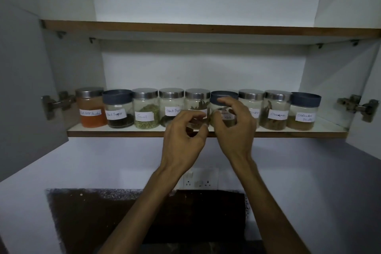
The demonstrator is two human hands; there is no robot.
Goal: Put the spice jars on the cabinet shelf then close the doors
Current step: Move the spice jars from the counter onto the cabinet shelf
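Nine spice jars upright, labels forward | left hand grip loosely curled, empty | right hand grip around blue-lidded jar

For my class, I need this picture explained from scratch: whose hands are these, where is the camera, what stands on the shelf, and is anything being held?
There is no machine here. A person wears a camera on the head, so the one picture looks forward at their own two bare hands. Both reach up to the lower shelf of an open wall cabinet. Nine labelled spice jars stand there in a row; readable labels include the fennel jar and the cinnamon jar. The right hand curls around a blue-lidded jar near the middle. The left hand has its fingers curled at a steel-lidded jar beside it; whether it truly grips is unclear. The cabinet doors are open. Below are a wall socket and a dark counter.
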